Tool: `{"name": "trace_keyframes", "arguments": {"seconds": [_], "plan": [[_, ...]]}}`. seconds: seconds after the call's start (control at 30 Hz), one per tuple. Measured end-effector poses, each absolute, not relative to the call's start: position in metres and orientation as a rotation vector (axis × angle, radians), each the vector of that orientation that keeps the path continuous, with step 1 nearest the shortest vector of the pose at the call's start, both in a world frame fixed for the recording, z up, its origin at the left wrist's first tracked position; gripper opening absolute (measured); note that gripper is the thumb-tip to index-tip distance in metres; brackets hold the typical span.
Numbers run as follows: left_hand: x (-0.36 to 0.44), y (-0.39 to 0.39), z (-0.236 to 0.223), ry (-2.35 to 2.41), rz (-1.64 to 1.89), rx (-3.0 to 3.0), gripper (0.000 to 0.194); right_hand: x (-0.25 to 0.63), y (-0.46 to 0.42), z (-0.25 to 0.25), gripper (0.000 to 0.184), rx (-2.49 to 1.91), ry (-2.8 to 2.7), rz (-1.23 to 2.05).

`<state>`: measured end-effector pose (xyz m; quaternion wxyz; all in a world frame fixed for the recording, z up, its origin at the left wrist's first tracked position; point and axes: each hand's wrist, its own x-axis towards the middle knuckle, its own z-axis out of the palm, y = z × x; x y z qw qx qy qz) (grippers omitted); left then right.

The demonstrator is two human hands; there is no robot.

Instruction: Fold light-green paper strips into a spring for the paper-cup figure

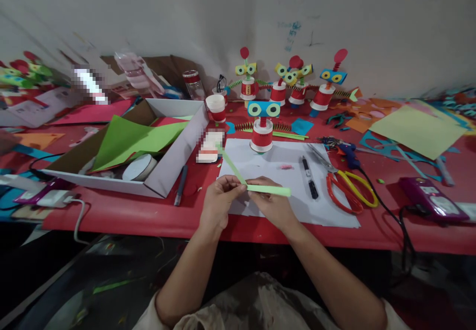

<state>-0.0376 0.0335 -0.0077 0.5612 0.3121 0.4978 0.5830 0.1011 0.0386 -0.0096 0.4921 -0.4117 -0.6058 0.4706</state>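
Both my hands meet over a white sheet of paper [327, 211] on the red table [122, 216]. My left hand [220, 202] pinches two light green paper strips [271, 190] where they cross; one strip runs up and left, the other lies out to the right. My right hand [270, 205] has its fingers closed on the same crossing from below. A paper-cup robot figure [262, 130] with a blue eye band stands on the sheet just beyond my hands. A black marker [309, 177] lies to the right.
Red and yellow scissors [345, 186] and a blue glue gun [348, 155] with a black cord lie on the right. An open white box [171, 161] holding green paper sits on the left. Several cup robots [297, 89] line the wall. A purple device [431, 198] rests far right.
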Motion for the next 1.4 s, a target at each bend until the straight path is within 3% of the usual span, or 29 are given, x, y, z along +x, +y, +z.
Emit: {"name": "trace_keyframes", "arguments": {"seconds": [0.2, 0.57, 1.0, 1.4], "plan": [[-0.033, 0.029, -0.008, 1.14, 1.449, 0.698, 0.029, 0.098, 0.039, -0.006, 0.018, -1.044, -1.261, 1.341], [-0.032, 0.025, 0.001, 1.109, 1.363, 0.706, 0.018, 0.099, 0.043, -0.006, 0.014, -1.033, -1.084, 1.479], [-0.035, 0.024, 0.007, 1.305, 1.213, 1.083, 0.014, 0.106, 0.04, -0.02, 0.015, -1.139, -1.433, 1.119], [-0.018, 0.028, -0.001, 1.07, 1.279, 1.144, 0.013, 0.108, 0.046, -0.012, 0.017, -1.02, -0.895, 1.254]]}}
